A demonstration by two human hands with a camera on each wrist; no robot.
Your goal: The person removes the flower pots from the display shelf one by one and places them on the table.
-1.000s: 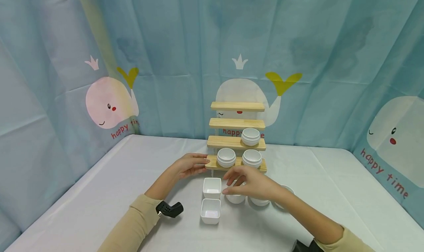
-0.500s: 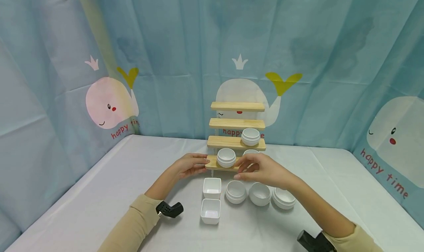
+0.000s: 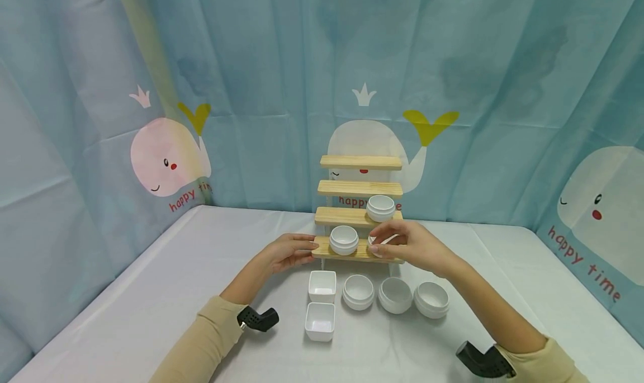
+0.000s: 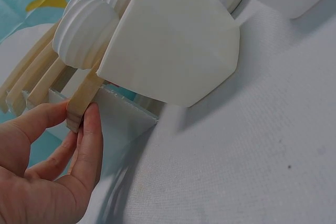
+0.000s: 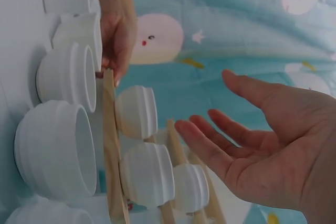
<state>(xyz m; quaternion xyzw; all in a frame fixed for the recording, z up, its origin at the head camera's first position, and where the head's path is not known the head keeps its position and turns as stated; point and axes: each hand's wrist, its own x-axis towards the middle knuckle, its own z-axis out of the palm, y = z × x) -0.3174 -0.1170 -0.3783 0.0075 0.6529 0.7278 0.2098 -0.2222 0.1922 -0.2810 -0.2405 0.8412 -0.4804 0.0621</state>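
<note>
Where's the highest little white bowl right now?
In the head view, the round white bowl sits toward the right end of the second-lowest pale wooden step, above two other round white bowls.

The curtain (image 3: 282, 64) is showing lt. blue w/ pink & white whales (image 3: 151, 154), yellow tails (image 3: 431, 129), red lettering (image 3: 567, 245). Wooden shelves (image 3: 359, 188) are showing pale-tan grain. Round bowls (image 3: 359, 294), square bowls (image 3: 320, 324) & tablecloth (image 3: 151, 293) are appearing white; sleeves (image 3: 201, 338), beige; wrist cams (image 3: 259, 319), black.

Three bowls (image 3: 394, 295) and two square cups (image 3: 322, 286) are blocking a low approach to the rack (image 3: 342, 216) from the front. The left hand (image 3: 289, 253) is closing off its bottom left end, and the right hand (image 3: 415, 246) is screening its bottom right. Room is lying open over the top two shelves (image 3: 360, 162).
</note>
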